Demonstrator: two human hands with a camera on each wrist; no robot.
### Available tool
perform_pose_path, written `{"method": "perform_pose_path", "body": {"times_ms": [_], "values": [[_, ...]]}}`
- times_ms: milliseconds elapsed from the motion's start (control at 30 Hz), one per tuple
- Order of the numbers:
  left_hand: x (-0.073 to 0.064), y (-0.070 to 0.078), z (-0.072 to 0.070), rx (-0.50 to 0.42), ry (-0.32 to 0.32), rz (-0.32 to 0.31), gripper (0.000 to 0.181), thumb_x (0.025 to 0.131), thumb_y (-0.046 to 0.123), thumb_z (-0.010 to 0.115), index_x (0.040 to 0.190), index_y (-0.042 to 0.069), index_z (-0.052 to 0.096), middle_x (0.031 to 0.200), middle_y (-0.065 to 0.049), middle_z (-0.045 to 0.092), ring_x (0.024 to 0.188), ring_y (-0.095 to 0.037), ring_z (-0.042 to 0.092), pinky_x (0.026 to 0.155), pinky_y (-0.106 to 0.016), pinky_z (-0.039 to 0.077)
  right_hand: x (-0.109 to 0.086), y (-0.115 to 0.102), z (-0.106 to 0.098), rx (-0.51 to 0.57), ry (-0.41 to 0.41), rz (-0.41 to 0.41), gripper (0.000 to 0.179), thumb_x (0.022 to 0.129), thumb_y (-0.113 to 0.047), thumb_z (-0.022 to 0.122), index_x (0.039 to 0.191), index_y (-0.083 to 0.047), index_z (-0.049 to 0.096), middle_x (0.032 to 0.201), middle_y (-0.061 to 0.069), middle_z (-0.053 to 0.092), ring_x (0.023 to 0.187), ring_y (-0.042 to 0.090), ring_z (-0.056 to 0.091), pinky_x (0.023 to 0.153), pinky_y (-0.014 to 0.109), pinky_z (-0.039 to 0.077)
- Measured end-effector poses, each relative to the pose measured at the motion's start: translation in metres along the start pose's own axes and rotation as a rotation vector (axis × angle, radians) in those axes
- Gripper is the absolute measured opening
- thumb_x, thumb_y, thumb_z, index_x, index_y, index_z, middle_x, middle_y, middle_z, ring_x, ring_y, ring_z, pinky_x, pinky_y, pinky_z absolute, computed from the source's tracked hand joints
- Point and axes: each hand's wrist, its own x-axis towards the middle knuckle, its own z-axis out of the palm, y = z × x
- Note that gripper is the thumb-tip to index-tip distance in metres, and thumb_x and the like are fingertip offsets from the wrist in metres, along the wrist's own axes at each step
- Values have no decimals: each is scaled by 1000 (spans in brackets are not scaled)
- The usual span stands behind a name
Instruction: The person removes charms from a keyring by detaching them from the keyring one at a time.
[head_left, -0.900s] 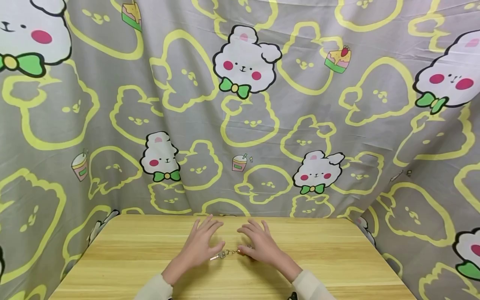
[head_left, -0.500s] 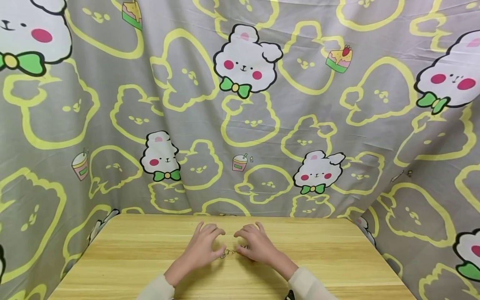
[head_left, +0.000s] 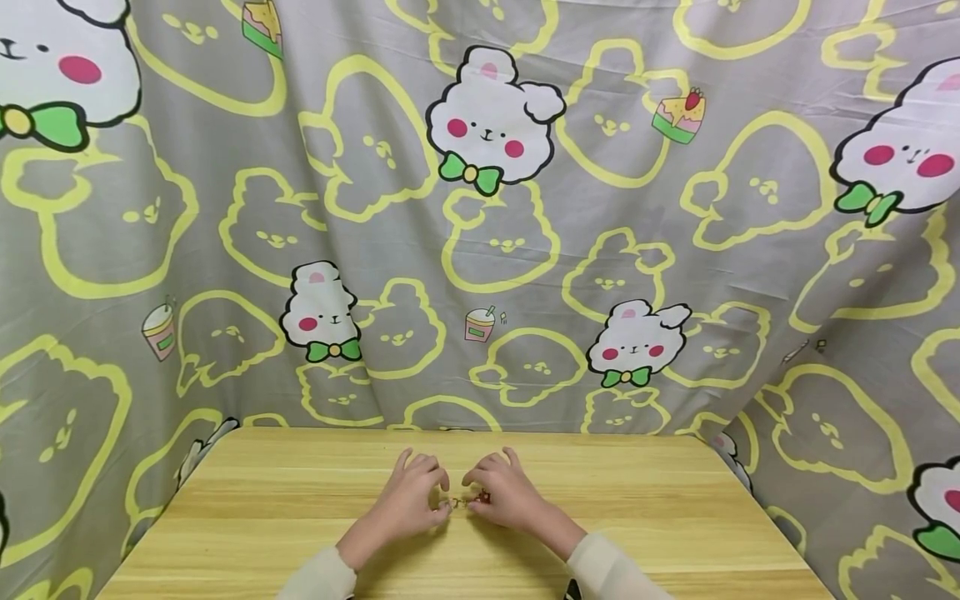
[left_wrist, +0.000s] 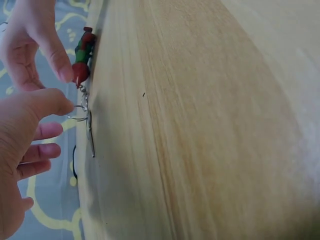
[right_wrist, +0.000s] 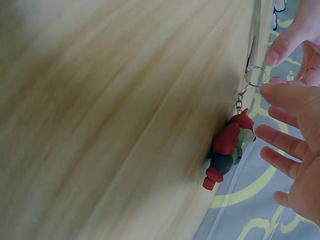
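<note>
A keychain lies on the wooden table (head_left: 465, 558), between the two hands. Its red, green and dark blue figure (right_wrist: 226, 142) joins a short chain, a metal ring (right_wrist: 246, 76) and a thin key (left_wrist: 90, 140). My left hand (head_left: 411, 498) hovers at the ring end, its thumb tip overlapping the ring in the left wrist view and the other fingers loosely bent, apart from the thumb. Beside the figure, my right hand (head_left: 513, 493) has its thumb near the ring and its fingers spread loosely. In the head view both hands hide much of the keychain.
A grey curtain (head_left: 420, 250) with rabbit faces and yellow outlines hangs behind the table and along both sides. The table's far edge meets it just beyond the hands. Pale sleeves (head_left: 615, 571) cover both forearms.
Both hands have come lower and closer together over the keychain, their fingers bending more. The left hand now covers the key in the head view; the red figure shows beside the right thumb.
</note>
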Motion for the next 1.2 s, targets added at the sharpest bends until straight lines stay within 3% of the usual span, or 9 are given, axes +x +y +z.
{"method": "perform_pose_path", "body": {"times_ms": [333, 833, 1200], "values": [[2, -1, 3, 7, -82, -28, 18, 77, 24, 84, 80, 19, 66, 89, 7, 59, 97, -16, 57, 112, -71, 32, 3, 1, 9, -10, -23, -25, 24, 83, -28, 84, 103, -20, 76, 96, -8, 70, 103, 13, 60, 110, 69, 36], [3, 0, 6, 13, -83, -6, 27, 80, 19, 82, 67, 21, 59, 78, 11, 51, 87, -12, 53, 108, -71, 35, 4, -1, 15, -34, -44, -52, 8, 85, -23, 82, 91, -23, 77, 82, -11, 65, 85, 6, 56, 108, 69, 38], [3, 1, 7, -11, -107, -11, 24, 82, 15, 79, 70, 22, 60, 75, 12, 51, 80, -9, 50, 108, -71, 36, 7, -3, 18, -107, -22, -89, 4, 86, -24, 80, 88, -25, 77, 80, -13, 61, 79, 4, 56, 102, 59, 47]]}}
